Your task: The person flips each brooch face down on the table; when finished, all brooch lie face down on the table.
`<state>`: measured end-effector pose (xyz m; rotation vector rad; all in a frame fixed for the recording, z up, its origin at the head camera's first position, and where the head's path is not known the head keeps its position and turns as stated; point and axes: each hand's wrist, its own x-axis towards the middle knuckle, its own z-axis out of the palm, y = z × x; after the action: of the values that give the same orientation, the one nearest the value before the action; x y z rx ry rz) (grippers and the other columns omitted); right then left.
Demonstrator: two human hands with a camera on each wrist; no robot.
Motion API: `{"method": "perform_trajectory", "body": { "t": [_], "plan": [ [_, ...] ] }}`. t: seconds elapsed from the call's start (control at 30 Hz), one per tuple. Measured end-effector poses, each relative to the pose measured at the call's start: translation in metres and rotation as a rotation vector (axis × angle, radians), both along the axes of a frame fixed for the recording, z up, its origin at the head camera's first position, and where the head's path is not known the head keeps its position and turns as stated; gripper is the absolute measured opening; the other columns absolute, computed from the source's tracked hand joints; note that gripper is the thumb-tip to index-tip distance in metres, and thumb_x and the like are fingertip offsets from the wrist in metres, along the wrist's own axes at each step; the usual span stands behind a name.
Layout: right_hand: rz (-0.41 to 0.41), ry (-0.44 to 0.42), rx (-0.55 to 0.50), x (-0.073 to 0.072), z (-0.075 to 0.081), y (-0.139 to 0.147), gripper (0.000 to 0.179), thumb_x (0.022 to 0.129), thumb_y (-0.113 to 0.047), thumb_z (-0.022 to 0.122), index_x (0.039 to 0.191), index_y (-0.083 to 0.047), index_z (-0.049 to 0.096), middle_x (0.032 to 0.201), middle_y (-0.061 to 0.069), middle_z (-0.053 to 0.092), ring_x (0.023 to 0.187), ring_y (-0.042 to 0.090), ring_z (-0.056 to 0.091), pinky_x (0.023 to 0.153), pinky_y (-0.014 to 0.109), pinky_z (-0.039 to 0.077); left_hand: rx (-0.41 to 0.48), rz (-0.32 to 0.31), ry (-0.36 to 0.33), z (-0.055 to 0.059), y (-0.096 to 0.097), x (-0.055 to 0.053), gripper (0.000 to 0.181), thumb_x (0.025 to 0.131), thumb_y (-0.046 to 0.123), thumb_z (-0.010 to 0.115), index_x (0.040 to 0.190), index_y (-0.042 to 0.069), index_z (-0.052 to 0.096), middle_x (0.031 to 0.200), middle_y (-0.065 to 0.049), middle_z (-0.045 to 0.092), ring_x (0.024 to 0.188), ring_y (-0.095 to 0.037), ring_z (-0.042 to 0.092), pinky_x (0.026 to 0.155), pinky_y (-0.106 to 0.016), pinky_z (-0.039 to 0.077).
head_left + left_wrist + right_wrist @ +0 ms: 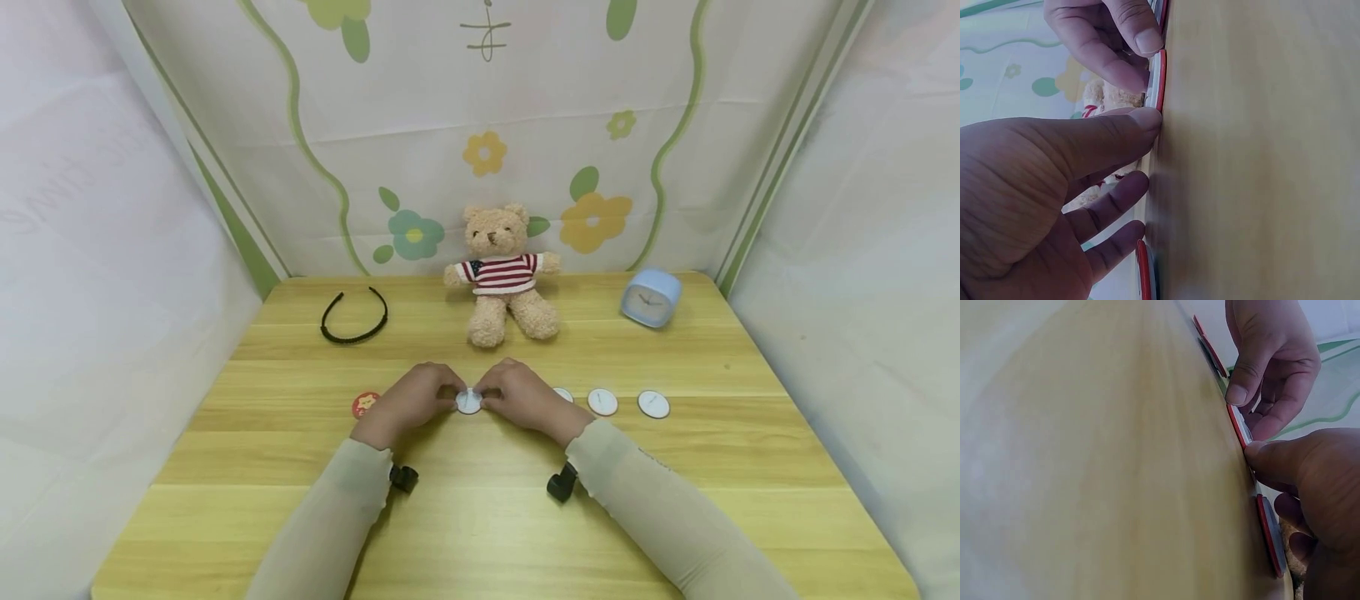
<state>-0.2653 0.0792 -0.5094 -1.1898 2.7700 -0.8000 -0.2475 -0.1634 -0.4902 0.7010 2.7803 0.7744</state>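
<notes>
A round pin badge (468,402) lies at the middle of the table, its white back with the pin facing up. At its left edge my left hand (416,396) pinches it between thumb and fingers. My right hand (523,395) pinches the opposite edge the same way. In the left wrist view the badge's red rim (1161,81) shows between both thumbs, close over the wood. The right wrist view also shows the badge (1239,425) between the two hands. A red badge (365,405) with a yellow star, face up, lies beside my left wrist, partly covered.
Right of my hands lie three more badges, white backs up: one (564,394) partly behind my right hand, a middle one (602,402) and an outer one (654,404). Farther back are a black headband (356,339), a teddy bear (501,275) and a blue clock (651,298).
</notes>
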Motion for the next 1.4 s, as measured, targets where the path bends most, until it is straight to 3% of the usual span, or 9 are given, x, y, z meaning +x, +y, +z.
{"method": "perform_trajectory", "body": {
  "t": [0.2,0.33,0.47,0.67,0.83,1.03,1.4],
  "plan": [
    [0.028,0.049,0.017,-0.001,-0.002,-0.001,0.014,0.102,-0.016,0.079,0.114,-0.013,0.085,0.116,0.0,0.081,0.114,0.021,0.069,0.106,0.043,0.055,-0.006,0.001,-0.001,0.002,-0.001,0.002,0.02,0.099,0.012,0.082,0.118,0.016,0.084,0.121,0.001,0.079,0.119,-0.023,0.071,0.108,-0.045,0.057],
    [0.031,0.068,0.023,-0.002,-0.006,-0.001,0.014,0.102,-0.017,0.079,0.114,-0.014,0.085,0.116,0.0,0.081,0.114,0.021,0.069,0.106,0.043,0.055,0.029,0.011,-0.025,0.003,-0.008,0.004,0.027,0.1,0.014,0.081,0.127,0.014,0.08,0.128,-0.001,0.078,0.126,-0.025,0.07,0.111,-0.048,0.056],
    [0.025,0.07,0.025,-0.002,-0.008,-0.001,0.014,0.102,-0.017,0.079,0.114,-0.015,0.085,0.117,-0.001,0.081,0.114,0.021,0.069,0.107,0.042,0.055,0.065,0.057,-0.056,0.006,-0.029,0.007,0.04,0.101,0.013,0.08,0.14,0.012,0.074,0.142,-0.005,0.073,0.14,-0.032,0.062,0.118,-0.054,0.051],
    [0.014,0.052,0.021,-0.001,-0.007,0.0,0.015,0.102,-0.017,0.079,0.116,-0.015,0.085,0.117,0.0,0.081,0.114,0.021,0.069,0.107,0.042,0.055,0.019,0.139,-0.084,0.012,-0.069,0.014,0.049,0.098,0.017,0.084,0.145,0.013,0.07,0.154,-0.011,0.064,0.154,-0.041,0.047,0.128,-0.061,0.036],
    [0.006,0.051,0.021,-0.001,-0.008,0.002,0.015,0.102,-0.017,0.079,0.116,-0.016,0.085,0.118,-0.001,0.081,0.115,0.021,0.07,0.107,0.043,0.055,0.006,0.172,-0.127,0.013,-0.087,0.019,0.051,0.096,0.016,0.086,0.144,0.015,0.07,0.152,-0.012,0.065,0.145,-0.041,0.053,0.121,-0.061,0.045],
    [0.014,0.045,0.02,-0.002,-0.006,0.002,0.016,0.103,-0.018,0.078,0.117,-0.016,0.085,0.119,0.0,0.081,0.115,0.021,0.069,0.108,0.043,0.055,0.021,0.175,-0.135,0.01,-0.087,0.019,0.035,0.096,0.012,0.085,0.13,0.016,0.078,0.131,-0.004,0.075,0.126,-0.03,0.064,0.112,-0.056,0.052],
    [-0.006,-0.041,-0.012,0.0,0.0,-0.003,0.02,0.104,-0.018,0.075,0.122,-0.014,0.083,0.124,0.001,0.079,0.123,0.022,0.068,0.114,0.046,0.051,0.031,0.138,-0.112,0.004,-0.071,0.014,0.03,0.098,0.013,0.083,0.128,0.016,0.079,0.127,0.0,0.076,0.125,-0.027,0.066,0.113,-0.054,0.052]
  ]
}}
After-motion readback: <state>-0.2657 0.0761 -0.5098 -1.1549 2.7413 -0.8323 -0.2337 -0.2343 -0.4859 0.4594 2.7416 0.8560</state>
